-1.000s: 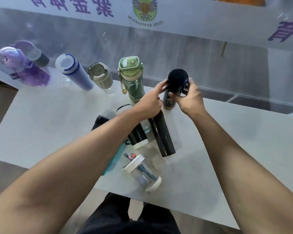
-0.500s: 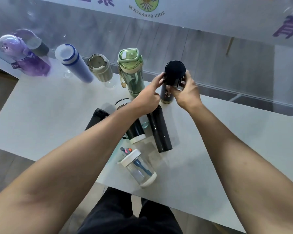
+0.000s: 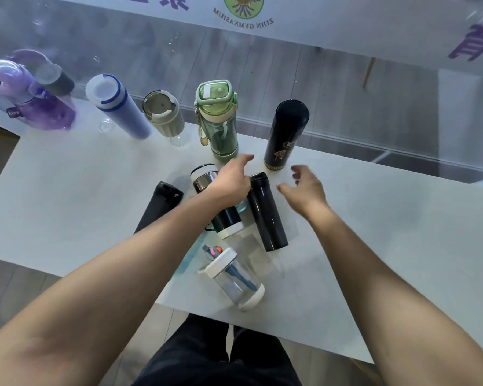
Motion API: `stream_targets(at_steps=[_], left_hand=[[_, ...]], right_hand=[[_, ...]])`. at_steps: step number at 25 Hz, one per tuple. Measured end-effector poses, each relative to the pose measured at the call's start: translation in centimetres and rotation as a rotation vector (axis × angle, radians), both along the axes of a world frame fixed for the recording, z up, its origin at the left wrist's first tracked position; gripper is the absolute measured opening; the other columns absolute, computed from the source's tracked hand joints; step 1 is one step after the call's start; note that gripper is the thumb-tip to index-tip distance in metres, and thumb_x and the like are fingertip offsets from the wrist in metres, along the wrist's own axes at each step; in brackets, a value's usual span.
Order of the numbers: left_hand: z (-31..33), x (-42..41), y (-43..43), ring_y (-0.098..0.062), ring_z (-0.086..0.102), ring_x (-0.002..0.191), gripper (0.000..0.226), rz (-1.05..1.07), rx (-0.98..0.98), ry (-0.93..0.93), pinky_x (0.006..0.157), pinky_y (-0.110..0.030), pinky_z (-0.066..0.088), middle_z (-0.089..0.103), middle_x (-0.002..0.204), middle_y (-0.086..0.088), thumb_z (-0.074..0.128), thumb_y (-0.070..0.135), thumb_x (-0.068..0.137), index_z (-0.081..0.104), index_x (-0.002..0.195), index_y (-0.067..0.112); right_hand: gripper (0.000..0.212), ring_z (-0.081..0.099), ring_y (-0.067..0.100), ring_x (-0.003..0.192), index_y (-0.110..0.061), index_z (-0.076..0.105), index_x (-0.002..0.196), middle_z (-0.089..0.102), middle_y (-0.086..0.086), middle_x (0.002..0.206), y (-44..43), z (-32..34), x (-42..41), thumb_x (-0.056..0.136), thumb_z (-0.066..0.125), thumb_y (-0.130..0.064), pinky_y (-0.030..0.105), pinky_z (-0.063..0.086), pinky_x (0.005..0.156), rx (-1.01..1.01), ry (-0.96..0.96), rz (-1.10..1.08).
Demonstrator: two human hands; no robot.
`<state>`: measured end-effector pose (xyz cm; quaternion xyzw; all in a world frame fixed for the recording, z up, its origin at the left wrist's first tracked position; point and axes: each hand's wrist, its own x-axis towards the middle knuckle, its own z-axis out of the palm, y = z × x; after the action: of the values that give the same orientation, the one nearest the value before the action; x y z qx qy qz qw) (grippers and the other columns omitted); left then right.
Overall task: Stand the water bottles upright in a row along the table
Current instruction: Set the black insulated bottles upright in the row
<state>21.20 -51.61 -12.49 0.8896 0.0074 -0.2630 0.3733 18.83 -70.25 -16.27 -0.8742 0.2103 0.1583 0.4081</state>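
A row of upright bottles lines the far edge of the table [image 3: 388,232]: a purple bottle [image 3: 28,98], a blue bottle [image 3: 117,107], a beige cup [image 3: 163,112], a green bottle [image 3: 219,118] and a black flask with gold print [image 3: 286,135]. Lying nearer me are a slim black flask [image 3: 267,213], a black-and-chrome bottle [image 3: 207,178], a matte black bottle [image 3: 161,203] and a clear bottle with a white lid [image 3: 232,277]. My left hand [image 3: 232,178] hovers open over the lying bottles. My right hand [image 3: 304,188] is open, just below the gold-print flask, not touching it.
A glass wall with printed lettering and a round logo stands right behind the table's far edge. A teal-tinted bottle lies partly hidden under my left forearm. The table's near edge runs close to my legs. A clear glass stem [image 3: 106,125] stands by the blue bottle.
Both hands have let go of the black gold-print flask, which now stands upright at the right end of the row. They have drawn back toward me and opened.
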Motion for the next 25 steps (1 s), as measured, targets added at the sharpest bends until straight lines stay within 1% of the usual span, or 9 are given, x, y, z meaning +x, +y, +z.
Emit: stream_targets(at_steps=[1,3,7,11,15,17,19,22,25], left_hand=[[-0.7,-0.5,0.4,-0.025,0.039,0.140,0.062,-0.033,0.058,0.050,0.114,-0.033,0.033,0.038,0.155,-0.007,0.037,0.003,0.093,0.030,0.152,0.021],[-1.8,-1.1,0.6,-0.027,0.033,0.144,0.062,-0.099,0.116,0.114,0.117,-0.035,0.027,0.035,0.157,-0.012,0.036,0.003,0.093,0.027,0.153,0.015],[-3.1,-1.1,0.5,-0.029,0.042,0.138,0.058,-0.131,0.108,0.098,0.112,-0.035,0.033,0.045,0.150,-0.014,0.038,0.003,0.092,0.037,0.148,0.013],[-2.3,-1.9,0.5,-0.023,0.045,0.135,0.058,-0.115,0.011,0.011,0.111,-0.031,0.034,0.051,0.144,-0.009,0.038,0.003,0.090,0.042,0.146,0.019],[0.6,-3.5,0.0,-0.013,0.055,0.120,0.055,-0.012,-0.215,-0.157,0.104,-0.027,0.043,0.055,0.131,0.000,0.039,-0.002,0.089,0.054,0.134,0.025],[1.4,-4.9,-0.5,-0.013,0.056,0.120,0.055,0.000,-0.283,-0.142,0.104,-0.027,0.043,0.048,0.136,0.000,0.040,-0.002,0.091,0.047,0.139,0.024],[1.7,-6.4,-1.4,-0.015,0.054,0.125,0.058,-0.063,-0.285,-0.049,0.107,-0.026,0.040,0.047,0.143,0.000,0.040,0.000,0.094,0.037,0.147,0.022],[1.9,-8.8,-2.9,-0.015,0.052,0.128,0.060,-0.180,-0.348,0.048,0.109,-0.025,0.037,0.053,0.139,0.003,0.037,-0.002,0.092,0.036,0.147,0.023],[1.6,-9.9,-3.8,-0.016,0.053,0.129,0.061,-0.211,-0.355,0.087,0.109,-0.027,0.039,0.051,0.144,0.004,0.036,-0.003,0.092,0.038,0.146,0.026]], right_hand=[[0.066,0.056,0.024,0.127,-0.017,0.048,0.142,0.058,0.008,0.139,0.7,-0.9,-1.1,0.084,0.073,-0.036,0.034,0.044,0.105,0.005,0.050,0.038],[0.070,0.057,0.026,0.126,-0.017,0.048,0.141,0.059,0.009,0.138,2.2,-2.5,-2.2,0.082,0.074,-0.043,0.038,0.046,0.105,0.004,0.119,0.113],[0.070,0.060,0.028,0.117,-0.017,0.052,0.133,0.063,0.007,0.128,4.0,-4.6,-2.2,0.077,0.076,-0.050,0.042,0.050,0.097,-0.033,0.153,0.148],[0.065,0.063,0.026,0.110,-0.016,0.056,0.127,0.066,0.005,0.120,3.8,-4.2,-3.2,0.074,0.079,-0.045,0.034,0.049,0.086,0.012,0.059,0.032],[0.071,0.064,0.011,0.104,-0.030,0.055,0.130,0.064,-0.008,0.116,1.8,-0.8,-5.9,0.066,0.083,-0.039,0.028,0.051,0.088,0.173,-0.090,-0.148],[0.060,0.063,0.000,0.101,-0.042,0.057,0.115,0.062,-0.014,0.112,1.1,0.8,-7.7,0.060,0.082,-0.046,0.018,0.050,0.081,0.207,-0.160,-0.190],[0.058,0.062,-0.003,0.103,-0.042,0.057,0.108,0.063,-0.014,0.112,0.5,1.7,-9.6,0.055,0.077,-0.053,0.010,0.046,0.078,0.213,-0.215,-0.229],[0.060,0.062,-0.002,0.105,-0.038,0.059,0.114,0.068,-0.015,0.110,-0.4,1.9,-12.0,0.058,0.083,-0.040,0.015,0.045,0.083,0.169,-0.234,-0.246],[0.069,0.063,0.001,0.107,-0.037,0.058,0.125,0.069,-0.012,0.114,-1.2,1.2,-13.5,0.065,0.091,-0.024,0.020,0.046,0.087,0.130,-0.240,-0.265]])
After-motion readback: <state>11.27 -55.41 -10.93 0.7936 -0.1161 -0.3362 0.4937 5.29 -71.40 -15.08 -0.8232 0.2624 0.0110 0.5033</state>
